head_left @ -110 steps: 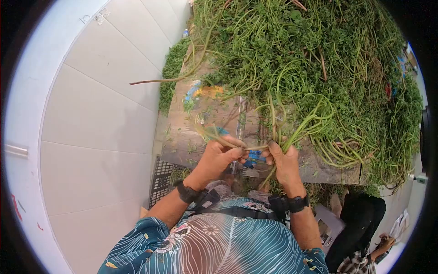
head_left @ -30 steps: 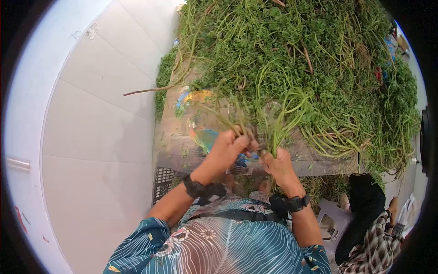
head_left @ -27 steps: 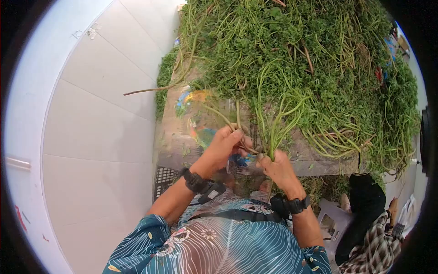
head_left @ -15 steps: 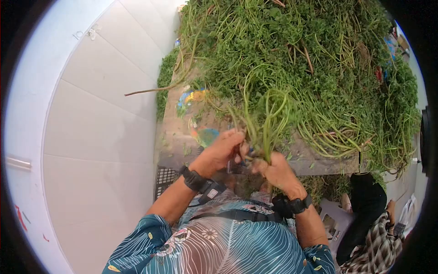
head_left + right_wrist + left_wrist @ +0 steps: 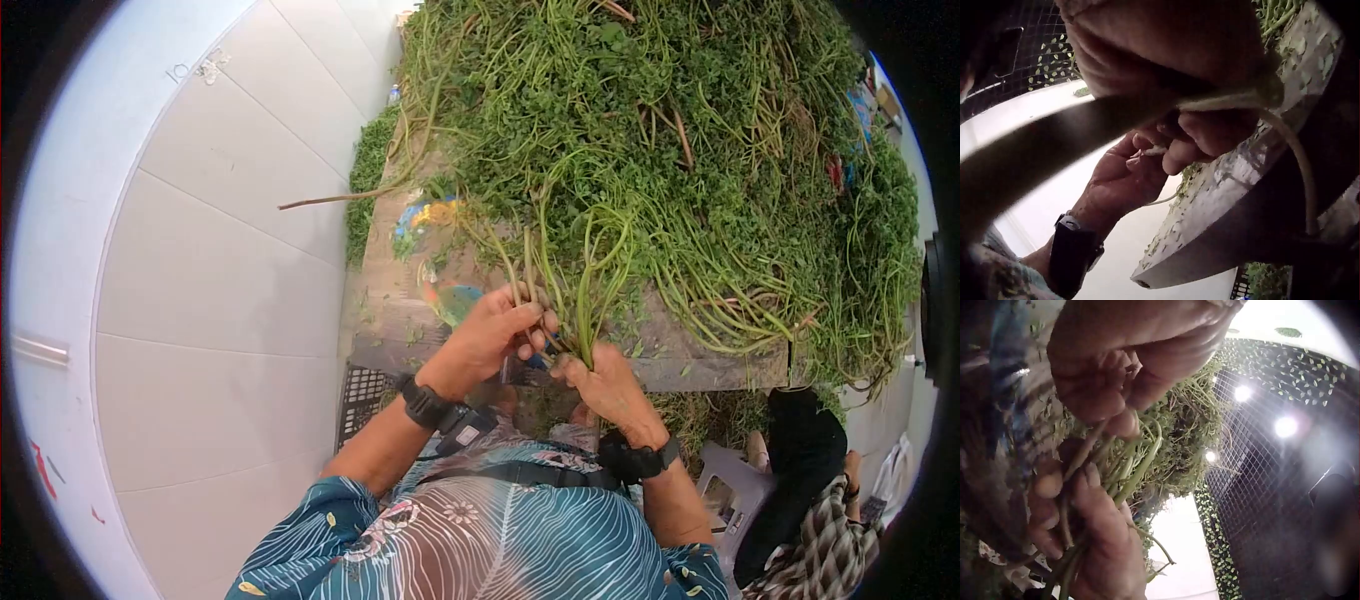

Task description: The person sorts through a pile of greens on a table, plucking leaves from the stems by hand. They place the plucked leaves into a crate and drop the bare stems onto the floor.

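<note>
Over the table's near edge, my left hand (image 5: 494, 333) pinches a few brownish stems (image 5: 529, 262) between thumb and fingers. Close beside it on the right, my right hand (image 5: 609, 385) grips the lower ends of a bunch of green stems (image 5: 590, 290), whose tops loop upward toward the pile. In the left wrist view the fingertips of the left hand (image 5: 1129, 369) meet a stem just above the right hand (image 5: 1100, 544), which has its fingers curled round several stems. The right wrist view shows the right hand (image 5: 1172, 56) large, with a thick blurred stem across it.
A large heap of leafy greens (image 5: 700, 130) covers most of the wooden table (image 5: 400, 300). One long stem (image 5: 330, 199) sticks out past its left edge. Below are a black crate (image 5: 358, 400) and a grey stool (image 5: 735, 490); a seated person (image 5: 815, 520) is at lower right.
Both hands have stayed close together while the view shifted slightly. The green bunch in the right hand has swung left and now stands more upright, and the left hand's stems point upward.
</note>
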